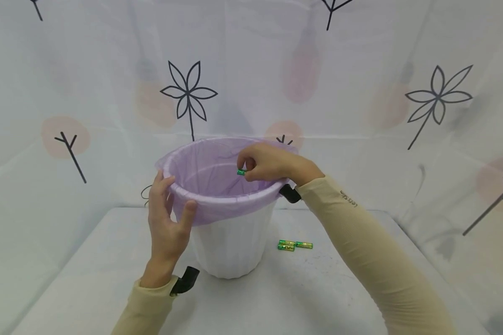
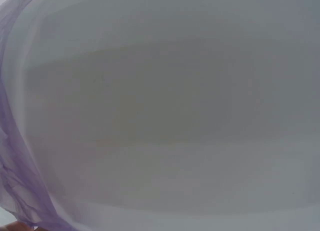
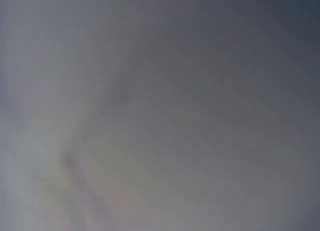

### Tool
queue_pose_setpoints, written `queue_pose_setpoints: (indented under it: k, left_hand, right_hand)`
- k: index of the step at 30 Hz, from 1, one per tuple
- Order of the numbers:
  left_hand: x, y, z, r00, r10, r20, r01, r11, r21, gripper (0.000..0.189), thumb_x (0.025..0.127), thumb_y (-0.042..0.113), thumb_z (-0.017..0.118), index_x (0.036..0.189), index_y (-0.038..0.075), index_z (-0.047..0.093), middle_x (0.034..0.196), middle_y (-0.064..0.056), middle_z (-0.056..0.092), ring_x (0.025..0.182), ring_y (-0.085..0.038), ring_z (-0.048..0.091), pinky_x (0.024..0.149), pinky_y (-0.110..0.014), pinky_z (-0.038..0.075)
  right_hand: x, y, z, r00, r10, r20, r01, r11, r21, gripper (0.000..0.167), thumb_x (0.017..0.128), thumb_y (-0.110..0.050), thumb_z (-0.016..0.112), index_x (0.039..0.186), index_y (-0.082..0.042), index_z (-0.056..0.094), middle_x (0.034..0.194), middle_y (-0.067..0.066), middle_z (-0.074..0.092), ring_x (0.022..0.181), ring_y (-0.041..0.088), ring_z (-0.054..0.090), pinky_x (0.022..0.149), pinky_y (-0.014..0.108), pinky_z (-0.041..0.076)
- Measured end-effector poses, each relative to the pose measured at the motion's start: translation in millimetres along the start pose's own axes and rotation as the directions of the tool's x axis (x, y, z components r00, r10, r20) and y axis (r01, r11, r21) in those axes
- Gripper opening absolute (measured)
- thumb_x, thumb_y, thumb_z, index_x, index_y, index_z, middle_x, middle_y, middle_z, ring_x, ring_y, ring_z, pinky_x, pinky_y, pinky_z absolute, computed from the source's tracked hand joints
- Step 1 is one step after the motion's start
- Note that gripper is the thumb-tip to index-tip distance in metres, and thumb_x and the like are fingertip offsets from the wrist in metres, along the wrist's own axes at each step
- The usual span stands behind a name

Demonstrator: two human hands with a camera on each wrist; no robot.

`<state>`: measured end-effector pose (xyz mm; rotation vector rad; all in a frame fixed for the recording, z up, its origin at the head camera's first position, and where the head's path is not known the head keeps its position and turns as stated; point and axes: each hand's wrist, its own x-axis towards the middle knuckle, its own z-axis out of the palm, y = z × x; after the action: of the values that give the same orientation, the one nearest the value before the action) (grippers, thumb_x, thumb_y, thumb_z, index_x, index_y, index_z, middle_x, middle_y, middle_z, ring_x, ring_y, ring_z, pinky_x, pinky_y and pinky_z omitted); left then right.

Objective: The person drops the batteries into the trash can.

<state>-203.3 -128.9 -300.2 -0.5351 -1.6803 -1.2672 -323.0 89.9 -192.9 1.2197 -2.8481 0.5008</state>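
Note:
A white trash bin [image 1: 230,246] stands upright, lined with a thin purple bag [image 1: 226,211] folded over its rim. My left hand [image 1: 167,228] holds the bin at the near left of the rim, thumb on the front and fingers along the side. Over the bin's opening, my right hand [image 1: 268,162] pinches a small green battery [image 1: 241,172] between thumb and fingers. The left wrist view is filled by the bin's white wall [image 2: 175,116], with the purple bag [image 2: 20,146] along the left. Blurred grey fills the right wrist view.
Three green-and-gold batteries [image 1: 286,247] lie together on the white tabletop [image 1: 310,298], right of the bin. Behind the table hangs a pale curtain [image 1: 251,70] with flower and twig drawings. A black wrist camera [image 1: 290,193] sits close to the bin's right rim.

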Motion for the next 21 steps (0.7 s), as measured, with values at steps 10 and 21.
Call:
queue_pose_setpoints:
  k: [10,21]
  left_hand:
    - [0.3,0.1,0.4,1.0,-0.005,-0.006,0.005,1.0,-0.007,0.052,0.089,0.02,0.062,0.127,-0.011,0.042,0.147,-0.029,0.028,0.135,-0.041,0.03,0.101,-0.064,0.032]
    - [0.9,1.7,0.6,1.0,-0.006,-0.008,0.006,1.0,0.003,0.053,0.088,0.019,0.062,0.126,-0.013,0.042,0.146,-0.03,0.029,0.134,-0.042,0.032,0.101,-0.065,0.032]
  right_hand:
    - [0.3,-1.2,0.5,1.0,-0.005,0.004,0.005,1.0,-0.013,0.021,0.082,-0.012,0.061,0.103,-0.01,0.066,0.086,0.002,0.059,0.08,0.016,0.053,0.075,0.03,0.045]
    - [-2.3,-0.8,-1.7,1.0,-0.008,-0.015,0.008,1.0,-0.003,0.022,0.083,-0.011,0.059,0.105,-0.01,0.064,0.085,0.001,0.059,0.08,0.015,0.053,0.074,0.029,0.046]
